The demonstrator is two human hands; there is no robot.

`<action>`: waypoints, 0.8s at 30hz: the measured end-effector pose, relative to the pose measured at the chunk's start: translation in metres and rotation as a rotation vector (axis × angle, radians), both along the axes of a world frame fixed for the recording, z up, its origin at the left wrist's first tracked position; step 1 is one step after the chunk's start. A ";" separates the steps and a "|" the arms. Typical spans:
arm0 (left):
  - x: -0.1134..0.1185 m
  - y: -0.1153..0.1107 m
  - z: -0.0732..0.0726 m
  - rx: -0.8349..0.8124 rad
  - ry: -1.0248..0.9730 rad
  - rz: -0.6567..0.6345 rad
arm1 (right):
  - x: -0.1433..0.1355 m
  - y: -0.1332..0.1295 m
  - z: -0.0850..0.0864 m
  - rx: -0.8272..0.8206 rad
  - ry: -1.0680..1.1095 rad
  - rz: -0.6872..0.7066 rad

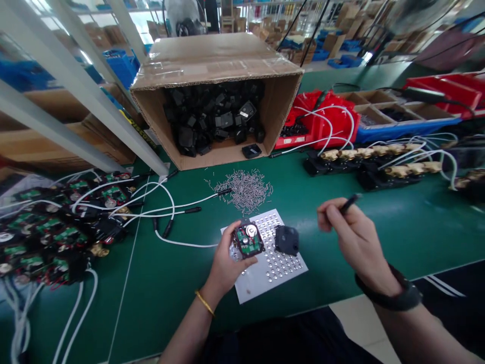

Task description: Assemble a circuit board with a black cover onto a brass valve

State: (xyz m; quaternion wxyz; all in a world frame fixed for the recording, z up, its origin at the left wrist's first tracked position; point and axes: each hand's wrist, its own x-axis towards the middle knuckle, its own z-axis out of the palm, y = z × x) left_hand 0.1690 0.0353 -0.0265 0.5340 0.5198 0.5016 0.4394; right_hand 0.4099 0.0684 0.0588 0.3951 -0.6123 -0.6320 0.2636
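My left hand (228, 259) is closed around the edges of a black housing with a green circuit board (249, 239), its inside facing up. A white cable (193, 244) runs to it from the left. Beneath lies a white sheet (248, 290) dotted with rows of small shiny round pieces. On that sheet, just right of the housing, rests a black plastic cover (287, 240). Over the green table to the right, my right hand (350, 230) grips a black pen-shaped tool (349, 203), its far end pointing up and right. The fingers hide the rest of it.
A pile of small screws (246, 191) lies behind the sheet. Beyond it, a cardboard box (220, 60) on its side holds black covers. Open circuit-board units (49, 227) crowd the left; brass-fitted units (367, 154) and red bins (335, 121) stand right. A metal post (125, 121) rises at left.
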 end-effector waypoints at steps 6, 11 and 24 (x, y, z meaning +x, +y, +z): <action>-0.001 0.007 0.036 -0.030 -0.140 0.173 | -0.020 -0.024 -0.052 -0.294 -0.734 0.128; -0.007 0.001 0.063 0.019 0.333 0.235 | -0.023 -0.017 -0.049 -0.338 -0.105 0.076; 0.025 -0.014 0.058 0.287 0.802 -0.009 | -0.053 -0.023 -0.048 -0.515 0.802 0.388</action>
